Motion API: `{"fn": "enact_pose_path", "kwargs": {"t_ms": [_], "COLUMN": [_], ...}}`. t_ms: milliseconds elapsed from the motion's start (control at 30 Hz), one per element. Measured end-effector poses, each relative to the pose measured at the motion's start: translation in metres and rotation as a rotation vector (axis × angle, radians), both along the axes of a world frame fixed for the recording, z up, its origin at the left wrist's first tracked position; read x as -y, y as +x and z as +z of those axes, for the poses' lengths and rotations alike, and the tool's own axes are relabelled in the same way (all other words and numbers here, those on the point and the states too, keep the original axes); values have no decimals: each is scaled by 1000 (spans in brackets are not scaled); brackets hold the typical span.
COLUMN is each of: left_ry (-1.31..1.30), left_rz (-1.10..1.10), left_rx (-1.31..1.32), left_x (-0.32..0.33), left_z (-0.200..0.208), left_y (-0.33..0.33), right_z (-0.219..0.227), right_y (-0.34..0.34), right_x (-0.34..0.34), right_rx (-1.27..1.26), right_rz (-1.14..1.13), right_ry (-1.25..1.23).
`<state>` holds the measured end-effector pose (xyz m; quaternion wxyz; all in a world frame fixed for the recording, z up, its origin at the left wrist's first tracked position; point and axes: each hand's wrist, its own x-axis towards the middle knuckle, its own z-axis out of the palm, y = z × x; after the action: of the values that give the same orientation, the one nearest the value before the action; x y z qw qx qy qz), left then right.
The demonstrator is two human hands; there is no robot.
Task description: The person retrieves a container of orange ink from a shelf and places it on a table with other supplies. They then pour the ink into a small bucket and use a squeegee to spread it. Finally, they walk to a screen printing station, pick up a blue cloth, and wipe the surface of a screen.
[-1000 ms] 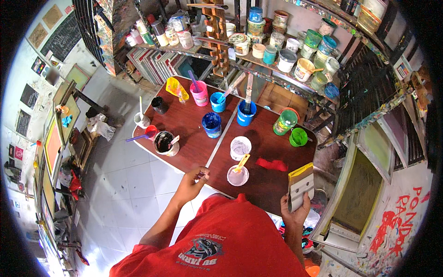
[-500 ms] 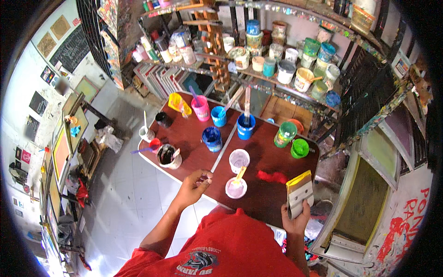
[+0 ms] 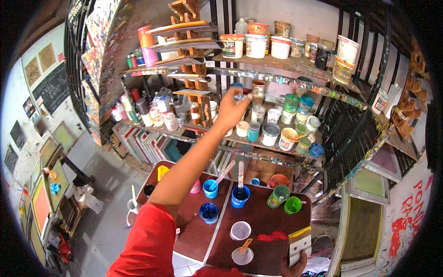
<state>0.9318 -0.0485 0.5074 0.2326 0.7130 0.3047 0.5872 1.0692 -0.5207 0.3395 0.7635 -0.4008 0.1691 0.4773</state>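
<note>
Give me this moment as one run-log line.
left hand: up in front of shelves, contact unclear | right hand: holding scraper | table: tubs, red patch

A dark red table (image 3: 194, 244) holds a blue pot with an upright stick (image 3: 240, 201). Left of that pot are two more blue pots (image 3: 209, 214) and a pink cup (image 3: 195, 187). Right of it are two green cups (image 3: 278, 197). In front are two pale purple cups (image 3: 240, 231) and a red smear (image 3: 272, 237).
</note>
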Motion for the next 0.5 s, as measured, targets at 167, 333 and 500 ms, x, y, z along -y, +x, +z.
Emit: {"fn": "enact_pose_path", "kwargs": {"t_ms": [167, 333, 500], "left_ry": [85, 6, 112], "left_rz": [254, 387, 518], "left_rx": [10, -155, -225], "left_x": [-114, -196, -264], "left_z": [42, 60, 48], "left_y": [35, 46, 50], "right_z": [-12, -27, -23], "right_y": [-30, -44, -50], "right_x": [-2, 18, 5], "right_rx": [529, 770, 857], "right_rz": [50, 41, -24], "right_ry": [-192, -396, -509]}}
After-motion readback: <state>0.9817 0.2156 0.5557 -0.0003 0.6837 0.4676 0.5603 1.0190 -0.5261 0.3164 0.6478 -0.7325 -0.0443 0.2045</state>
